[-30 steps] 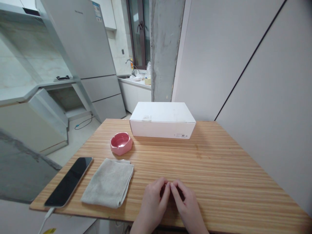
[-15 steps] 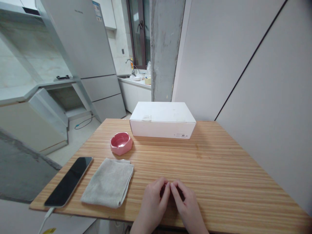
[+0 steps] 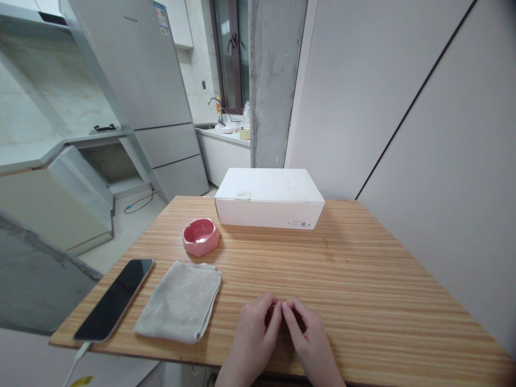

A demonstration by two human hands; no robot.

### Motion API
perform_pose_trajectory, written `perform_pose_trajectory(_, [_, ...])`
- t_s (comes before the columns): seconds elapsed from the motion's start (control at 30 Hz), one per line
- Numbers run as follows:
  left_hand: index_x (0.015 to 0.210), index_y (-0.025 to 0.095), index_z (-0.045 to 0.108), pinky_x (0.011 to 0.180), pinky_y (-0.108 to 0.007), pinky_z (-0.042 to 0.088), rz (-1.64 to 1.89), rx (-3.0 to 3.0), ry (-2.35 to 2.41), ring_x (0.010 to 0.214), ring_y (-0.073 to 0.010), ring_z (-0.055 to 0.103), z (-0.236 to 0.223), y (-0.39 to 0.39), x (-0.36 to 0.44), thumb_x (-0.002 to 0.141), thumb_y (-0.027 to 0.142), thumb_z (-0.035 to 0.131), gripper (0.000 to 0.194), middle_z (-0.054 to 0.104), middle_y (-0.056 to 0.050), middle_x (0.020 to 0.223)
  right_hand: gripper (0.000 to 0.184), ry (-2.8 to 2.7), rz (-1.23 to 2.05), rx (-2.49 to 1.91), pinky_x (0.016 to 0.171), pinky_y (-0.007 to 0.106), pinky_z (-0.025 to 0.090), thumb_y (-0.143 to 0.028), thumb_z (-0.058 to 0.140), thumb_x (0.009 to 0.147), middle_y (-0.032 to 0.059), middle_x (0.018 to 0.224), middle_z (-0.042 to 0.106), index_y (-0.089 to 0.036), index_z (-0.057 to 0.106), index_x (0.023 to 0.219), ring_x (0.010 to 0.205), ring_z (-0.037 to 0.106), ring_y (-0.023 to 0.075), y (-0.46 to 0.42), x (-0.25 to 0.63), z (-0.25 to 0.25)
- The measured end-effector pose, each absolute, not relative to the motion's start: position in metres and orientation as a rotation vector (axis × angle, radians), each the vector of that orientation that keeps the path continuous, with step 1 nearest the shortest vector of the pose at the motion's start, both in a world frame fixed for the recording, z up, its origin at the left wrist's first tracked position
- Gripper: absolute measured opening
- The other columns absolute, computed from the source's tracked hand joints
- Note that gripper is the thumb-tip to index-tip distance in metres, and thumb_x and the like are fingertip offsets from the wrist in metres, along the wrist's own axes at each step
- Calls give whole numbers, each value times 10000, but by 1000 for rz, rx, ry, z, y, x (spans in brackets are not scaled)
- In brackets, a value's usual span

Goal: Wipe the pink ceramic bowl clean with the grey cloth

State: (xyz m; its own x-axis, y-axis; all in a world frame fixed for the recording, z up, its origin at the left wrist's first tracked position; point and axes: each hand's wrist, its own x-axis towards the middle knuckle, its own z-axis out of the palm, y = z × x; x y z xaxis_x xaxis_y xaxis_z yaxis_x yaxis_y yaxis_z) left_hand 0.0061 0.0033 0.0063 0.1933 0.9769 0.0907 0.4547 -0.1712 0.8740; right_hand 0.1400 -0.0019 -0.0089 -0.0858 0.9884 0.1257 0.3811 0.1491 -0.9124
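Note:
My left hand [image 3: 257, 328] and my right hand [image 3: 307, 333] rest at the front edge of the wooden table [image 3: 363, 301], fingertips meeting in the middle. Thumb and forefinger of each are pinched together. Whatever the pinches hold, if anything, is hidden or too small to see. Left of my left hand lies a folded grey cloth [image 3: 180, 302]. Beyond the cloth stands a pink faceted ashtray [image 3: 200, 246] with nothing visible inside. A dark-screened phone [image 3: 115, 301] lies at the left edge, a white cable [image 3: 78, 357] plugged into its near end.
A closed white box [image 3: 268, 212] sits at the table's far side. A grey pillar [image 3: 272, 80] and a pale panelled wall [image 3: 363, 80] rise behind. Further off are a tall fridge [image 3: 137, 70], a sink tap [image 3: 217, 105] and a kitchen counter [image 3: 24, 153].

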Motion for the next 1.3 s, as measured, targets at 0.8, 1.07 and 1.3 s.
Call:
perform_pose_trajectory(0.8, [794, 195, 582, 644, -254, 346, 916, 1757, 1367, 705, -152, 564, 5, 3, 7, 970, 303, 403, 273, 638, -21, 760, 334, -1614, 918, -1333, 658, 237, 465, -425, 424, 953, 17, 715, 654, -216, 595, 757, 677, 617, 173, -1, 140, -9])
perform_pose_trajectory(1.07, [793, 199, 580, 644, -254, 359, 924, 1756, 1364, 700, -159, 573, 6, 3, 5, 969, 311, 402, 275, 644, -27, 758, 354, -1598, 907, -1328, 650, 251, 478, -436, 420, 954, 28, 717, 666, -217, 602, 744, 674, 624, 181, -1, 139, -5])
perform_pose_trajectory(1.3, [827, 197, 601, 667, -255, 414, 967, 1646, 1294, 728, -162, 593, 11, 1, 7, 968, 355, 406, 289, 655, -33, 782, 374, -1549, 957, -1334, 659, 260, 469, -475, 415, 949, 26, 707, 638, -214, 598, 753, 685, 611, 184, -1, 138, -6])
